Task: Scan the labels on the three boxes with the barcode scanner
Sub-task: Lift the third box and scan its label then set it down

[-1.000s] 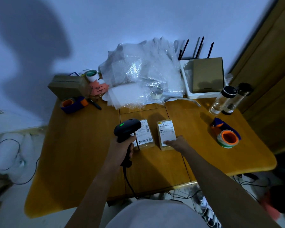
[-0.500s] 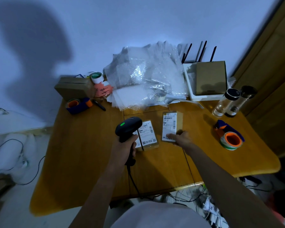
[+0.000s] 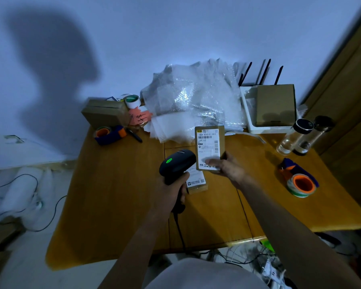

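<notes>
Now the right hand grips a box by its near end, lifted off the table with its long axis running near to far and its label facing up; "20" reads at the near edge, the rest blurs. Just left, the left hand is closed around the scanner, green light lit, nose toward the box. Another labelled box lies flat beneath.

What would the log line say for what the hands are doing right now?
left hand: grips barcode scanner, green light on | right hand: holds labelled box lifted, label up | second box: flat on table
</notes>
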A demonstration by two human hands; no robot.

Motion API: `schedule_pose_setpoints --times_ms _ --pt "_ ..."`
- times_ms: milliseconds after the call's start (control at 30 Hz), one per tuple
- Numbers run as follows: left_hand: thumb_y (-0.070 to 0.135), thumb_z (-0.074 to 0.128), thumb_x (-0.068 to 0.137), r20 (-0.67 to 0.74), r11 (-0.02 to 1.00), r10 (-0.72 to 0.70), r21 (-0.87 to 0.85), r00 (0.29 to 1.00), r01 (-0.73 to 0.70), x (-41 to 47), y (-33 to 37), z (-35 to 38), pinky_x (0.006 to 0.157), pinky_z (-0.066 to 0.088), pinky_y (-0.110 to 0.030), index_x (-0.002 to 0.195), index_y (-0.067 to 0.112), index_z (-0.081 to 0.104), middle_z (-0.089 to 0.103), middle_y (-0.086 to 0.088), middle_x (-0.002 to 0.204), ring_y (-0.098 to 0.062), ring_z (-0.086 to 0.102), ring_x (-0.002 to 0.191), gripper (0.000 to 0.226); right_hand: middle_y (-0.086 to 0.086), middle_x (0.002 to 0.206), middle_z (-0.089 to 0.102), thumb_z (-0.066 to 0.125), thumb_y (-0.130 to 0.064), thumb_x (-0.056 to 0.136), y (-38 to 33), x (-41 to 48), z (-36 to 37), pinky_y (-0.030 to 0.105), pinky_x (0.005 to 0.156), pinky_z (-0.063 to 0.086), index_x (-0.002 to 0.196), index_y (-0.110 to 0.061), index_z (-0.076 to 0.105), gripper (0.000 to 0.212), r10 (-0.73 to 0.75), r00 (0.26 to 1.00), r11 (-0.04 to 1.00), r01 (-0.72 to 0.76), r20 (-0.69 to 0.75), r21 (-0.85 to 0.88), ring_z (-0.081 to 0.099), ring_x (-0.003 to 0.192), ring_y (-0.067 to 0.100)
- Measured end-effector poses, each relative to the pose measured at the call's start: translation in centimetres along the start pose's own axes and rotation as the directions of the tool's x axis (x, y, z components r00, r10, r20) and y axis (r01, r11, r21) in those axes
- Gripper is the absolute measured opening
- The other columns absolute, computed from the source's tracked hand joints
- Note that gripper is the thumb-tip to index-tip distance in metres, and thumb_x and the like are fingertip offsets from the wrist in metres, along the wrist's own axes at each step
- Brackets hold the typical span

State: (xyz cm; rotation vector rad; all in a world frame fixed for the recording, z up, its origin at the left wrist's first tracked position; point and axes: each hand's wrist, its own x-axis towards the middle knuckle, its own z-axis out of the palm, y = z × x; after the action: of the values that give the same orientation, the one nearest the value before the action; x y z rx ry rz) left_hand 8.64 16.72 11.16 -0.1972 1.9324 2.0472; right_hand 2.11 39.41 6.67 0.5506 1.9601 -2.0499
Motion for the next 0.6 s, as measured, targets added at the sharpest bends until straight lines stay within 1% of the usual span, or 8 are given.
schedule_pose_setpoints --times_ms 133,233,267,333,400,467,533,600 --pt "0.035 0.075 0.090 -0.014 1.000 -0.002 -0.014 1.000 0.002 -0.09 0.03 -0.19 0.051 0.044 -0.030 0.061 0.015 0.061 0.053 -0.008 0.056 -0.019 0.047 0.042 0.037 0.006 0.121 0.072 0.087 -0.013 0.078 -0.66 -0.18 0.86 0.031 0.078 0.063 0.131 -0.012 0.051 0.064 -0.023 1.000 1.000 0.023 0.011 -0.014 0.073 0.108 0.024" --pt "0.036 0.075 0.089 -0.025 1.000 -0.031 -0.005 0.999 0.030 0.07 -0.14 -0.44 0.053 0.045 -0.032 0.059 0.019 0.061 0.054 -0.005 0.055 -0.017 0.048 0.043 0.038 0.004 0.121 0.074 0.089 -0.016 0.076 -0.53 -0.21 0.97 0.028 0.075 0.063 0.131 -0.012 0.052 0.066 -0.046 0.998 0.998 0.047 0.035 -0.051 0.075 0.104 0.020" --pt "0.035 0.075 0.089 -0.028 0.999 -0.039 -0.017 0.999 0.039 0.13 -0.19 -0.51 0.054 0.045 -0.033 0.059 0.020 0.063 0.054 -0.005 0.055 -0.017 0.048 0.043 0.035 0.004 0.121 0.074 0.088 -0.017 0.076 -0.38 -0.19 0.97 0.029 0.076 0.063 0.131 -0.012 0.052 0.066 -0.049 0.998 0.997 0.051 0.039 -0.054 0.075 0.104 0.020" --pt "0.032 0.075 0.089 -0.035 0.999 -0.044 -0.028 0.998 0.043 0.27 -0.27 -0.67 0.054 0.044 -0.034 0.059 0.021 0.063 0.054 -0.005 0.055 -0.018 0.047 0.042 0.034 0.005 0.121 0.073 0.087 -0.016 0.078 -0.04 -0.12 0.96 0.037 0.085 0.063 0.130 -0.011 0.051 0.063 -0.045 0.998 0.997 0.047 0.031 -0.056 0.074 0.106 0.023" --pt "0.030 0.074 0.090 -0.043 0.999 -0.044 -0.003 0.998 0.044 0.41 -0.35 -0.75 0.053 0.043 -0.033 0.057 0.017 0.059 0.053 -0.004 0.053 -0.017 0.047 0.041 0.039 0.006 0.121 0.073 0.087 -0.016 0.077 0.24 0.09 0.93 0.046 0.094 0.061 0.129 -0.011 0.052 0.063 -0.035 0.999 0.998 0.037 0.031 -0.058 0.073 0.108 0.025" --pt "0.027 0.073 0.091 -0.051 0.999 -0.045 0.016 0.998 0.046 0.46 -0.34 -0.71 0.051 0.043 -0.030 0.058 0.014 0.056 0.052 -0.003 0.052 -0.016 0.047 0.040 0.040 0.005 0.120 0.074 0.090 -0.023 0.071 0.27 0.14 0.96 0.050 0.096 0.060 0.128 -0.012 0.054 0.069 -0.037 0.998 0.995 0.041 0.044 -0.087 0.074 0.108 0.026" --pt "0.025 0.072 0.092 -0.062 0.999 -0.051 0.014 0.997 0.052 0.46 -0.34 -0.68 0.049 0.043 -0.029 0.060 0.013 0.057 0.052 -0.002 0.052 -0.015 0.047 0.040 0.037 0.003 0.120 0.075 0.092 -0.034 0.061 0.12 0.08 1.04 0.051 0.095 0.060 0.128 -0.014 0.055 0.079 -0.047 0.998 0.992 0.052 0.049 -0.114 0.074 0.108 0.025" --pt "0.023 0.072 0.092 -0.064 0.999 -0.050 0.001 0.997 0.050 0.42 -0.32 -0.72 0.048 0.044 -0.028 0.063 0.013 0.058 0.053 -0.002 0.053 -0.015 0.047 0.040 0.034 0.003 0.120 0.075 0.091 -0.037 0.058 0.09 0.05 1.10 0.050 0.095 0.060 0.128 -0.015 0.055 0.082 -0.056 0.997 0.990 0.063 0.052 -0.128 0.074 0.108 0.024"
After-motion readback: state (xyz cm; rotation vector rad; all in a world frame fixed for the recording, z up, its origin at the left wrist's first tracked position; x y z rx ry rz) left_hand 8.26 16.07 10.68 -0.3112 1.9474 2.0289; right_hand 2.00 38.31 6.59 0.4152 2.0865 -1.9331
